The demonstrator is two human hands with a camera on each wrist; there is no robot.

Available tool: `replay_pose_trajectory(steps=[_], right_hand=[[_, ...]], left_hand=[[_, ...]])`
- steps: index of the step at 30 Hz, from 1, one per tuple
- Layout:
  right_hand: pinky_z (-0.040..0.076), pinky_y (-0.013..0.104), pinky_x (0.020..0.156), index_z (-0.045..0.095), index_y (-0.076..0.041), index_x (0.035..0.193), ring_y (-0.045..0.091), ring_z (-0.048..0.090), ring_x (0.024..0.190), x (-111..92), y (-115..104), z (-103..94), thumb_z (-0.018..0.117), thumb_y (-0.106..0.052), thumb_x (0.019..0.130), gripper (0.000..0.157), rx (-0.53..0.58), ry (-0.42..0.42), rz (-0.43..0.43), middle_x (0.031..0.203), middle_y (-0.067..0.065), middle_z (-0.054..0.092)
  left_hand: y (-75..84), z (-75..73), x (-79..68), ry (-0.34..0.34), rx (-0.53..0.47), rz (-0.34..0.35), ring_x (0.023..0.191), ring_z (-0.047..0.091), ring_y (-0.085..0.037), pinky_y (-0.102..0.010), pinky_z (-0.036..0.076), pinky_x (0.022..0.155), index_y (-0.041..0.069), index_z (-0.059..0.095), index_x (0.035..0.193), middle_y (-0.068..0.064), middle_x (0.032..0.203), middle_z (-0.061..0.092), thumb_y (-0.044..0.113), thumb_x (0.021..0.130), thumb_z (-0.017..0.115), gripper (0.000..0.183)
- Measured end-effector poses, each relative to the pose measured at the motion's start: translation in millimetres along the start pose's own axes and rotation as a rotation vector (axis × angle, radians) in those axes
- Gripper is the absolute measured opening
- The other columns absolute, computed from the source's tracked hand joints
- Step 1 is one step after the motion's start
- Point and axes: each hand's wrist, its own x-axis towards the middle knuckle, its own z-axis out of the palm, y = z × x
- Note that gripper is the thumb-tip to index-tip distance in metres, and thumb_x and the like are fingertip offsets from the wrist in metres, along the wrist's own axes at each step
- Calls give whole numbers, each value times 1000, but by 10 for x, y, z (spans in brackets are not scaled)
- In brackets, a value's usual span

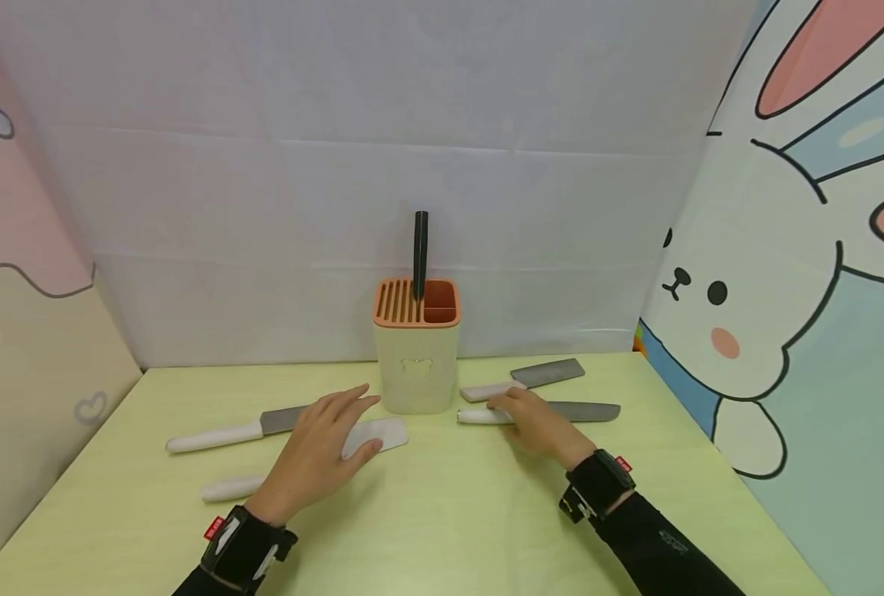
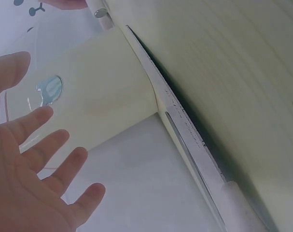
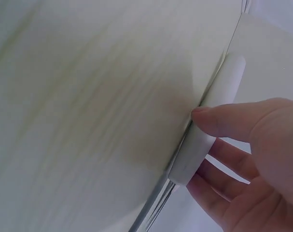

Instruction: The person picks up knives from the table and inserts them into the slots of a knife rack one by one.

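Observation:
My right hand (image 1: 537, 422) grips the white handle (image 3: 228, 79) of a knife (image 1: 587, 411) lying on the table, thumb on one side and fingers on the other. Just behind it lies a cleaver (image 1: 550, 372) with a white handle. My left hand (image 1: 319, 455) is held with fingers spread and nothing between them. Partly hidden by that hand are a white-handled knife (image 1: 214, 439) with a grey blade and a nearer one with a broad pale blade (image 1: 386, 432). Between the hands, farther back, stands a cream knife block (image 1: 417, 381) with an orange slotted top.
A black handle (image 1: 420, 248) sticks up from a slot of the block. The pale yellow table (image 1: 427, 530) meets a white backdrop (image 1: 263, 207) behind. A wall with a cartoon rabbit (image 1: 755, 314) rises along the right side, and another printed panel (image 1: 32, 372) on the left.

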Motion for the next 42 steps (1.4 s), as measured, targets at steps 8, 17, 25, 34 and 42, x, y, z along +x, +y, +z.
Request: replay_pose_trajectory(steps=[8, 17, 25, 34, 42], right_hand=[[50, 40, 82, 64, -4, 108, 26, 57, 93, 11, 41, 56, 74, 10, 74, 38, -42, 18, -30, 99, 11, 60], [50, 40, 85, 64, -6, 108, 27, 58, 99, 26, 48, 66, 75, 10, 73, 40, -33, 14, -16, 104, 11, 63], [49, 39, 88, 65, -7, 109, 24, 58, 101, -7, 56, 24, 75, 7, 76, 38, -13, -21, 2, 106, 8, 63], [52, 37, 81, 66, -9, 112, 22, 58, 96, -16, -3, -21, 75, 7, 77, 39, -23, 9, -4, 103, 6, 61], [51, 37, 78, 64, -10, 119, 18, 55, 91, 17, -77, -137, 71, 9, 79, 45, 0, 27, -18, 99, 5, 57]], left_hand=[[-12, 12, -7, 5, 2, 8, 126, 40, -30, -60, 33, 95, 18, 46, 140, -8, 144, 41, 44, 90, 64, 59], [-13, 14, -19, -7, -4, -14, 127, 39, -30, -60, 32, 96, 19, 46, 140, -8, 144, 41, 45, 90, 63, 59], [-8, 34, -14, -17, -29, -3, 126, 39, -29, -59, 34, 95, 17, 46, 140, -9, 143, 42, 47, 92, 61, 58], [-16, 24, -13, -15, -32, -3, 126, 39, -30, -59, 34, 95, 18, 45, 140, -9, 144, 41, 45, 91, 62, 59], [-21, 8, -17, -18, -39, -16, 127, 38, -29, -59, 33, 96, 19, 45, 141, -8, 144, 41, 45, 91, 63, 59]])
